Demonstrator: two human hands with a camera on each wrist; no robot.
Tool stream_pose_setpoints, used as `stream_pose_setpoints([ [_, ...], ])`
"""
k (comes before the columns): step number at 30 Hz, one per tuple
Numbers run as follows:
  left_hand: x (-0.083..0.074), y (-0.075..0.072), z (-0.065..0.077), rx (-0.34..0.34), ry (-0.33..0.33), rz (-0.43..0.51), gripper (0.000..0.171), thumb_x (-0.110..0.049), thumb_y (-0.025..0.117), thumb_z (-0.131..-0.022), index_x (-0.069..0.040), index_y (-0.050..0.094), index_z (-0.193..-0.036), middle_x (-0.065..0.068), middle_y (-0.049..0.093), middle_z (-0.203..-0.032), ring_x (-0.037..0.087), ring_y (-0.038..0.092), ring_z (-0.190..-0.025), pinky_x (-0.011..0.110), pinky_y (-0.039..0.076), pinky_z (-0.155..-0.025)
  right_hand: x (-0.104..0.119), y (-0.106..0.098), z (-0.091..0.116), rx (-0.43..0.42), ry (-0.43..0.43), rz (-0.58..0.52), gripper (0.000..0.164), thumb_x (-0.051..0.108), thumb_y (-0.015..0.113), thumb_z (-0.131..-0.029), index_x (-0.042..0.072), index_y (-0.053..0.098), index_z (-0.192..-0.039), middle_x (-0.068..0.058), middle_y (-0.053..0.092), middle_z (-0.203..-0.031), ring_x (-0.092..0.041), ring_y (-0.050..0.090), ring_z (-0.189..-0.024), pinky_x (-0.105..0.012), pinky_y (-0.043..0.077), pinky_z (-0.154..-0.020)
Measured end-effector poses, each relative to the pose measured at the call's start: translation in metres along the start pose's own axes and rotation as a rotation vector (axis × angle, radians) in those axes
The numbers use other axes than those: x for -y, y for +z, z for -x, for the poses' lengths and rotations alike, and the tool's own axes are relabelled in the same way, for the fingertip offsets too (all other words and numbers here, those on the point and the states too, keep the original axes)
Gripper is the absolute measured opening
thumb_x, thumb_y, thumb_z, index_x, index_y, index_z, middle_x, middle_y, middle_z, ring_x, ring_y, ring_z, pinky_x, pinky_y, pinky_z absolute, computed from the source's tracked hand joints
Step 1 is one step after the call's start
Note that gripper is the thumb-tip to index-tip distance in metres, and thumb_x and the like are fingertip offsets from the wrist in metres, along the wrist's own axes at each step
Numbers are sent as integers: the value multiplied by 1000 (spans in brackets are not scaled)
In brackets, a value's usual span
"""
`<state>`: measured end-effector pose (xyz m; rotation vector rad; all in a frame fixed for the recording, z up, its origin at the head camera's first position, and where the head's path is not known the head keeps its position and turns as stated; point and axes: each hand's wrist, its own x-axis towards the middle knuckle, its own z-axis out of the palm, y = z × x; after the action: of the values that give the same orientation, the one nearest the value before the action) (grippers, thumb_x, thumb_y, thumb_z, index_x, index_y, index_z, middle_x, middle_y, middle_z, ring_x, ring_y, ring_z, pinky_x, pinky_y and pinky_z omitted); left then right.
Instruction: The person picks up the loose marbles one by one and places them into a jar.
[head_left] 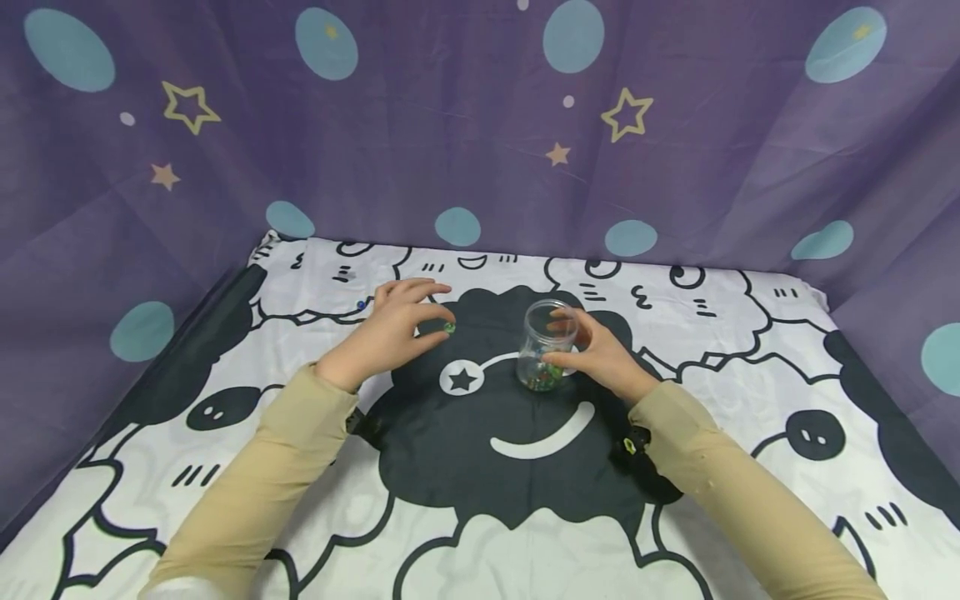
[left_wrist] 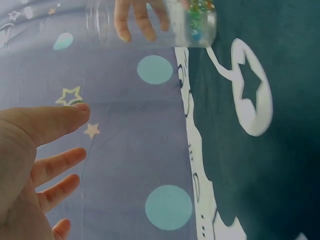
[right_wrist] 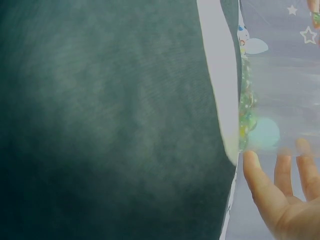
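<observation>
Between thumb and forefinger my left hand pinches a green glass marble, held to the left of the jar and above the cloth. My right hand grips a clear, lidless jar from its right side, fingers behind it and thumb in front. Several coloured marbles lie at the jar's bottom, mostly green. In the left wrist view only a sliver of the pinched marble shows over the thumb. The right wrist view shows the jar with marbles along its base.
Behind the left hand, a dark blue marble lies on the cloth. A black-and-white cartoon sheep cloth covers the table. A purple curtain with stars and dots hangs behind and at both sides.
</observation>
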<state>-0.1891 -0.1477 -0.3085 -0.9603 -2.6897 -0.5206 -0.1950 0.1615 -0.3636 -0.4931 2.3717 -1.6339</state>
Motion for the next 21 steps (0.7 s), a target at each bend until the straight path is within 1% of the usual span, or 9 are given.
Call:
stream_pose_setpoints([
  [3,-5,0,-7,-22,28,0,15,-17,73,-84,-15,72,-98,13,53,-134,34,39,-129,58,20,-102,0,0,0,0,-4,-8,68,19,73,-83,14,38,-141,-15,44,-140,-35,45,-124,-45,48,-92],
  [5,-8,-1,-12,-24,40,-7,15,-17,73,-83,-15,72,-98,12,54,-134,33,39,-129,57,20,-102,0,0,0,-2,-4,-10,68,19,73,-83,13,38,-141,-15,44,-140,-35,45,-124,-44,48,-91],
  [12,-20,-1,-31,5,70,-22,16,-19,71,-85,-18,72,-101,9,52,-136,29,38,-131,56,19,-104,0,0,-1,-5,-4,-13,68,18,74,-83,13,39,-140,-15,45,-139,-34,46,-125,-43,49,-90],
  [21,-39,1,-54,24,109,-15,16,-22,69,-87,-19,71,-103,8,50,-139,29,36,-134,55,18,-106,0,0,-2,-2,6,-23,68,19,73,-83,13,38,-141,-15,45,-139,-35,46,-125,-43,49,-89],
])
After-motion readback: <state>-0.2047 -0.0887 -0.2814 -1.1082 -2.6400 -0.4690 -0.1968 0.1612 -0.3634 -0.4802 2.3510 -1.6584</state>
